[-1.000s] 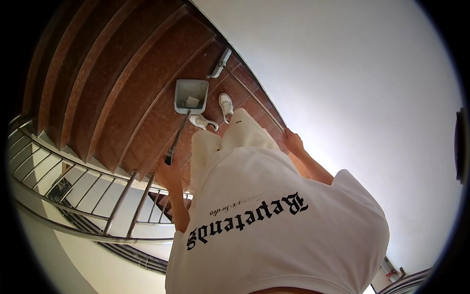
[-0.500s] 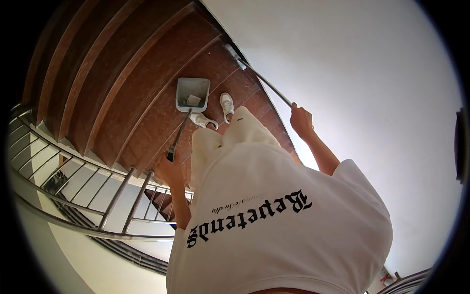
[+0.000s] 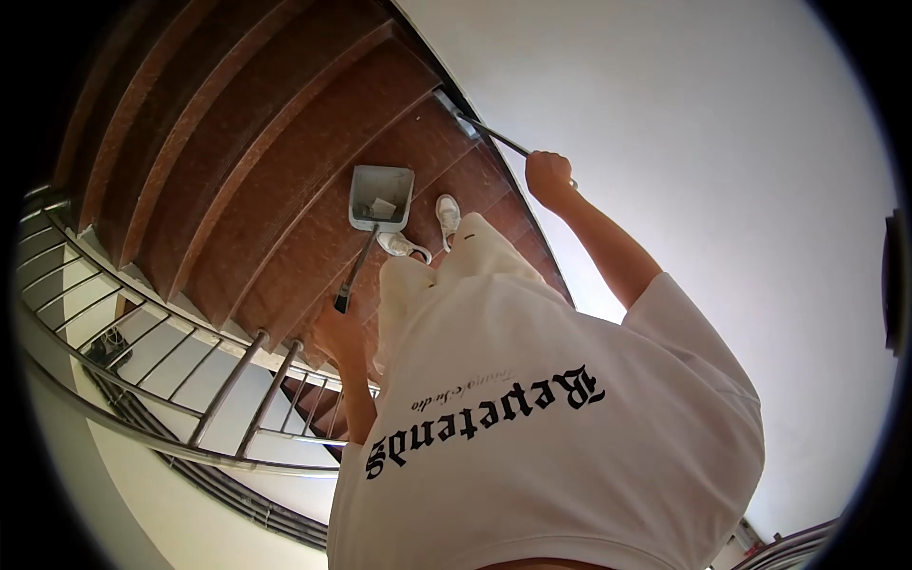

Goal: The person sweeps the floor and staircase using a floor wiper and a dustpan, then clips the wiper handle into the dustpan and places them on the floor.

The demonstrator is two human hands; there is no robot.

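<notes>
My left hand is closed around the handle of a grey long-handled dustpan. The pan rests on the stair tread just left of my feet, and a pale scrap and some grey debris lie inside it. My right hand is wrapped round the pole of a broom, whose tail end pokes out past the fist. The broom's light grey head lies on the step, close against the wall at the top centre.
Reddish-brown curved stairs fan out to the left. A metal railing bends along the lower left, with dark pipes beneath. A white wall borders the right. My white shoes stand beside the dustpan.
My right hand has moved up and left, toward the broom head, with the arm stretched further forward. The dustpan and left hand appear slightly lower as the view shifts; both grips stay closed.
</notes>
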